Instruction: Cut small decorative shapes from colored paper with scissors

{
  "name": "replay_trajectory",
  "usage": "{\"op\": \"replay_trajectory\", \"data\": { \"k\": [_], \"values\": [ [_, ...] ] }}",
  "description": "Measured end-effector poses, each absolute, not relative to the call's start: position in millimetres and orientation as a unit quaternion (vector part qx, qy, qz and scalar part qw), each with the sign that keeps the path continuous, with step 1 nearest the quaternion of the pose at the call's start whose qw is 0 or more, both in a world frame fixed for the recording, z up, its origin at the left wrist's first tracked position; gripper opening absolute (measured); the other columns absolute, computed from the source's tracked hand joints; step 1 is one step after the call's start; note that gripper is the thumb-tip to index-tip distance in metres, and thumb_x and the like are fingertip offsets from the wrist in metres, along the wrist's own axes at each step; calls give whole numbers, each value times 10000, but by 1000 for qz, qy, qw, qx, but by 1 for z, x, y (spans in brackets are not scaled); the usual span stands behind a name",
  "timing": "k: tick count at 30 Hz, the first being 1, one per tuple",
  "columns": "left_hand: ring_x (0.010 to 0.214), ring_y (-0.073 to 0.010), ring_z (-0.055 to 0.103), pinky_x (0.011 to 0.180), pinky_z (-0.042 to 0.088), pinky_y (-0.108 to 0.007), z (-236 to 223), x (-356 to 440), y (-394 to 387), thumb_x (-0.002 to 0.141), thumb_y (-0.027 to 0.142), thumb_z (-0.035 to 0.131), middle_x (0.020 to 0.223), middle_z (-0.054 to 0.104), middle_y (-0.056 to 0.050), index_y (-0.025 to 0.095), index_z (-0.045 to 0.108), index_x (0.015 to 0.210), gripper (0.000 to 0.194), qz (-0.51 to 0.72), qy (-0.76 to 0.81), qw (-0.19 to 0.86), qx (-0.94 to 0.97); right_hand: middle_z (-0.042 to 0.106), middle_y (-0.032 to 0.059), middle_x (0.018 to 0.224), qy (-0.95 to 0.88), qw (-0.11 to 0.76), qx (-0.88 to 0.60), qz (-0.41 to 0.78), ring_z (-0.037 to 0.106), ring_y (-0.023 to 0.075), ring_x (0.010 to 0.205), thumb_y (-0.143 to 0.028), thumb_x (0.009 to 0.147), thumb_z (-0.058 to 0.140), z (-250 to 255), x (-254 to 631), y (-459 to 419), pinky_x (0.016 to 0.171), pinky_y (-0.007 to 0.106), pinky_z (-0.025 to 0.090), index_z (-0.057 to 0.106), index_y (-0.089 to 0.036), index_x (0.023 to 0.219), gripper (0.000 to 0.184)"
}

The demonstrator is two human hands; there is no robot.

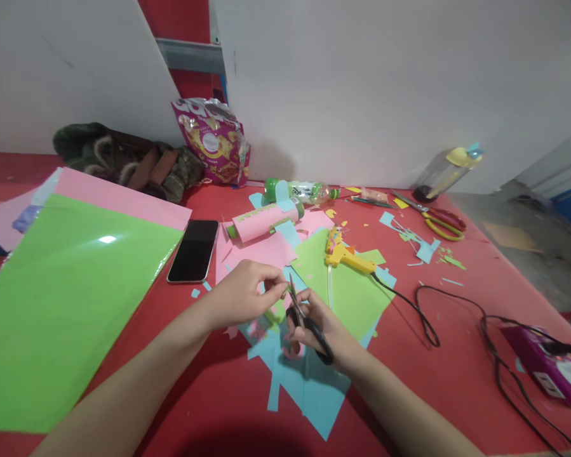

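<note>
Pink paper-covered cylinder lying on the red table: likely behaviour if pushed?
The pink paper-covered cylinder would probably roll, being round and on its side. The green plastic bottle close behind may limit that. Loose pink paper around it might slide too.

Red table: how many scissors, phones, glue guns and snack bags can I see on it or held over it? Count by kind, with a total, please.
Scissors: 2 (black scissors in the right hand, red-and-yellow scissors lying down)
Phone: 1
Glue gun: 1
Snack bag: 1
Total: 5
</note>
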State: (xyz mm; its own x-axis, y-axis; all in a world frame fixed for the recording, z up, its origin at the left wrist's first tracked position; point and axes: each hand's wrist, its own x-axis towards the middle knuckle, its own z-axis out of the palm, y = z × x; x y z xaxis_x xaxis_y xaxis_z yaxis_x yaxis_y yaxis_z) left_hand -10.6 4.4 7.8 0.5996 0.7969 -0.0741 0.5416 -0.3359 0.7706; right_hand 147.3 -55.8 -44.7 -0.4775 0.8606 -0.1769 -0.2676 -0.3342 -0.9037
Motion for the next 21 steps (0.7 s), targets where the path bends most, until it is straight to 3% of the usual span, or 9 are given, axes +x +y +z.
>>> {"op": "replay_trajectory", "data": {
  "k": [21],
  "values": [
    [571,-91,516,556,366,-172,9,-11,4,744,192,415,580,572,6,125,561,596,219,150,420,405,798,441,-94,598,-432,376,-339,746,459,49,410,-390,641,651,-48,147,-56,446,225,399,313,-220,809,414]
  ]
}}
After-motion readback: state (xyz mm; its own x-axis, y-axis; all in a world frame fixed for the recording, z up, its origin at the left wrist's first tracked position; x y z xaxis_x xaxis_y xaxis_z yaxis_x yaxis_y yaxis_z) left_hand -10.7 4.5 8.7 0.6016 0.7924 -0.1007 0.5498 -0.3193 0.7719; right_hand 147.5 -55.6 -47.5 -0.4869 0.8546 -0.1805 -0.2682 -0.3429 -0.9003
